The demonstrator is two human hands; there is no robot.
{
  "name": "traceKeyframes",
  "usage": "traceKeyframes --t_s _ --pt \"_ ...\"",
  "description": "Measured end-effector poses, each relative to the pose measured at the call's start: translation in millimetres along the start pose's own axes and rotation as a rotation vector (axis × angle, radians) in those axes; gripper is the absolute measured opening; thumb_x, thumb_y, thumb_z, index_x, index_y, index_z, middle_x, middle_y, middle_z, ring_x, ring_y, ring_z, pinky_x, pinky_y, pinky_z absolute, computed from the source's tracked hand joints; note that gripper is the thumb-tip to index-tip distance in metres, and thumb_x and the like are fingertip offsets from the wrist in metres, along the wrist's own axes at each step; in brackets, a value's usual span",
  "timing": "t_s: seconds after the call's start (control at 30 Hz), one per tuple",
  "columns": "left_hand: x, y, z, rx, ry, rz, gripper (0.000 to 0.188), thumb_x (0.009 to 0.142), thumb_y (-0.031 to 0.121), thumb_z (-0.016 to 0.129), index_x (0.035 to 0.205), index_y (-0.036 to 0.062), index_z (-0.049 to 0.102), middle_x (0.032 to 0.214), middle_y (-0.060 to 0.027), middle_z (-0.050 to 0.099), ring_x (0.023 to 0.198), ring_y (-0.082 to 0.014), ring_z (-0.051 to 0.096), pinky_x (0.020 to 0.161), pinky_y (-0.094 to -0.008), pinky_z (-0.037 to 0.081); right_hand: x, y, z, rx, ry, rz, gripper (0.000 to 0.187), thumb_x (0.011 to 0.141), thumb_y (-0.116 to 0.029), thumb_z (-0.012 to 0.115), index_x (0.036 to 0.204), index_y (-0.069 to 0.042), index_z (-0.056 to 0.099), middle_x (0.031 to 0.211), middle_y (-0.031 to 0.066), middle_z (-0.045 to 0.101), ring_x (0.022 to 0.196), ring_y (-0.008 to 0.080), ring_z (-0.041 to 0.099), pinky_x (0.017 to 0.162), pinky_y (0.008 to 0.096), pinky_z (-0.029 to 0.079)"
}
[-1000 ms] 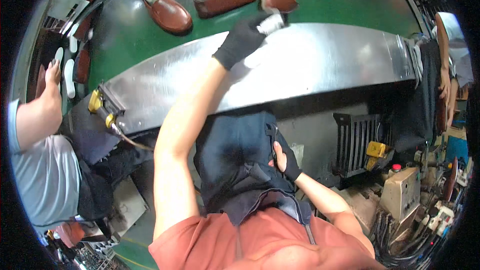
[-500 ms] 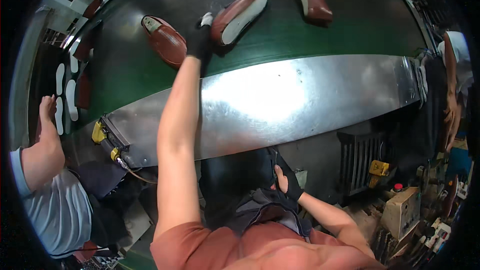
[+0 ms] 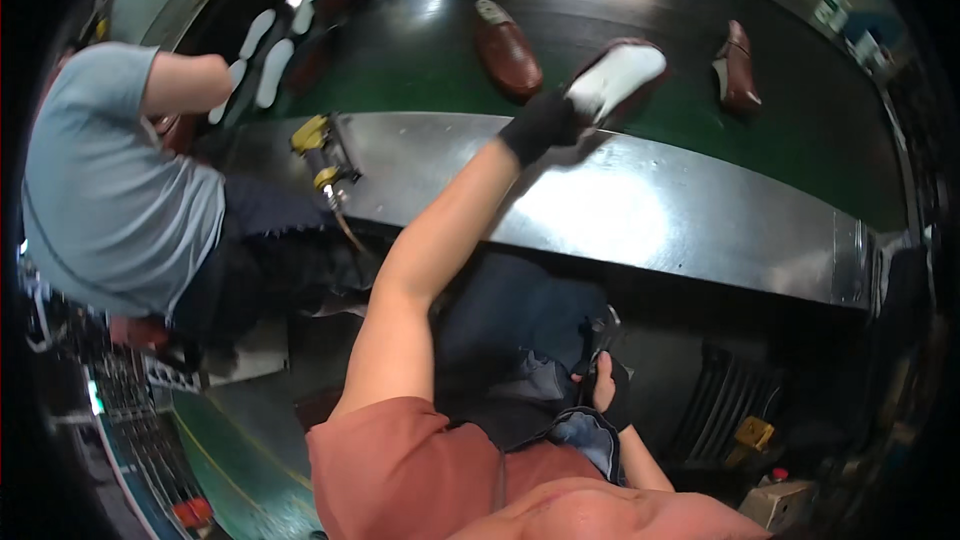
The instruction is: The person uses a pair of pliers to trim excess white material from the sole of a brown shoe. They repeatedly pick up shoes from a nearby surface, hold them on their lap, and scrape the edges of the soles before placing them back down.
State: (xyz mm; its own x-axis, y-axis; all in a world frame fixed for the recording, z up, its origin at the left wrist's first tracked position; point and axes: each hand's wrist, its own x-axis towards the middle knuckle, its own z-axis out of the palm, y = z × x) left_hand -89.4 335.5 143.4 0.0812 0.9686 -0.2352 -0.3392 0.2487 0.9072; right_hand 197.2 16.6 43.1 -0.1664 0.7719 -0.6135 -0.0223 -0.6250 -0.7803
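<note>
My left hand (image 3: 545, 125), in a black fingerless glove, reaches out and is closed on the near end of a brown leather shoe (image 3: 652, 52). The shoe is tilted with its white underside facing up, over the boundary between the green belt and the metal ledge. Left of it on the belt lies another brown shoe (image 3: 508, 52), opening toward the far side. Down by my lap, my right hand (image 3: 612, 390), also gloved in black, is closed around a dark hand tool (image 3: 603, 332) with a curved metal head; its exact kind is unclear.
A third brown shoe (image 3: 738, 70) lies farther right on the green belt (image 3: 660, 118). The shiny metal ledge (image 3: 440, 155) runs between me and the belt, with a yellow-black air tool (image 3: 322, 155) at its left end. A co-worker (image 3: 120, 190) sits at left beside white insoles (image 3: 273, 73).
My left hand has taken hold of the middle shoe and drawn it toward me, tilting its underside up. The view has swung left, and the co-worker leans further in. The right-hand tool shows more.
</note>
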Motion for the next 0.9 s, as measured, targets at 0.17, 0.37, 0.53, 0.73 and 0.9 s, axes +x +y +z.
traceKeyframes --t_s 0.17,0.37,0.53,0.73,0.9 --pt "-237.0 -10.8 -40.4 0.085 0.275 0.199 0.058 0.075 0.009 0.069 0.129 0.0041 0.048 0.12 -0.0093 0.056 0.106 -0.0194 0.055 0.088 -0.0336 0.048 -84.4 -95.2 -25.3 0.158 -0.259 -0.544 0.052 0.099 -0.045 0.033 0.106 0.002 0.052 0.098 0.016 0.063 0.092 0.0272 0.061 0.087 0.0386 0.047" --pt "-354.4 -101.8 -67.9 0.568 0.284 0.575 0.048 0.072 0.005 0.07 0.118 0.0043 0.058 0.131 -0.013 0.051 0.123 -0.0263 0.047 0.104 -0.0388 0.035 -187.1 -183.9 -54.6 0.443 -0.893 -1.186 0.043 0.079 -0.038 0.065 0.09 0.003 0.06 0.082 0.0186 0.06 0.072 0.0251 0.06 0.064 0.0314 0.05" --pt "-345.3 -82.9 -3.2 0.416 0.127 0.667 0.032 0.086 0.018 0.061 0.114 0.0033 0.061 0.126 -0.014 0.055 0.122 -0.0281 0.048 0.102 -0.0389 0.037 -217.9 -184.4 -56.8 0.757 -1.304 -1.821 0.023 0.086 -0.011 0.049 0.105 0.001 0.056 0.094 0.0105 0.063 0.075 0.0163 0.06 0.068 0.0284 0.049" --pt "-291.0 -80.4 27.4 0.736 -0.11 0.636 0.037 0.094 0.034 0.051 0.101 0.0005 0.065 0.101 -0.0118 0.067 0.097 -0.0223 0.063 0.087 -0.0347 0.048 -240.1 -205.2 15.8 0.739 -1.442 -1.568 0.025 0.089 -0.018 0.046 0.1 0.0 0.06 0.088 0.0092 0.063 0.068 0.0139 0.059 0.063 0.0253 0.046" --pt "-278.9 -80.9 39.6 0.571 -0.149 0.604 0.04 0.093 0.037 0.052 0.1 -0.0005 0.063 0.099 -0.0128 0.067 0.094 -0.0256 0.064 0.085 -0.0349 0.049 -242.8 -215.0 40.8 0.734 -1.478 -1.457 0.033 0.092 -0.026 0.042 0.094 0.0 0.063 0.082 0.0084 0.063 0.062 0.0117 0.057 0.058 0.0222 0.043"
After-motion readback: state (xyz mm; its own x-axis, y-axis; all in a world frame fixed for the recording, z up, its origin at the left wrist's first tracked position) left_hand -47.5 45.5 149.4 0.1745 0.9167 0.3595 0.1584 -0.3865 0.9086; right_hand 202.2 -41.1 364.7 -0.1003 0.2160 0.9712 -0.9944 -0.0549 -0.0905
